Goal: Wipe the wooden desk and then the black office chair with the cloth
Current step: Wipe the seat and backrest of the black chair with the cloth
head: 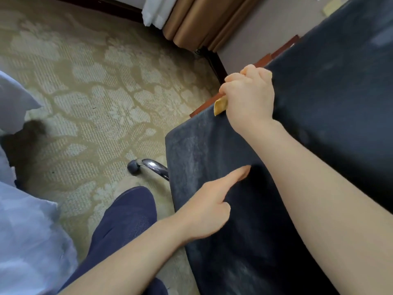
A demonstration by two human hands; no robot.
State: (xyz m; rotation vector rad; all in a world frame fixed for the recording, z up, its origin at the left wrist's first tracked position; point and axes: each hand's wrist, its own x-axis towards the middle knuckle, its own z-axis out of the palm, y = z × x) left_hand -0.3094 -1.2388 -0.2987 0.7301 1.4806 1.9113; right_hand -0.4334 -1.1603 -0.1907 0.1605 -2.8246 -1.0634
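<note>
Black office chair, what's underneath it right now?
A chrome base leg ending in a caster sticks out from under the chair onto the carpet. The rest of the base cannot be seen, because the dark upholstery covers it.

the patterned beige carpet carries 1 grey caster of the office chair.

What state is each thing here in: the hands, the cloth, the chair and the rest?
chair: dark, with pale dusty streaks.
cloth: yellow, bunched, mostly hidden in the fist.
right hand: fingers curled round the cloth, at the chair's edge.
left hand: one finger straight, touching the chair.
caster: resting on the carpet.
curtain: hanging in folds.
</note>
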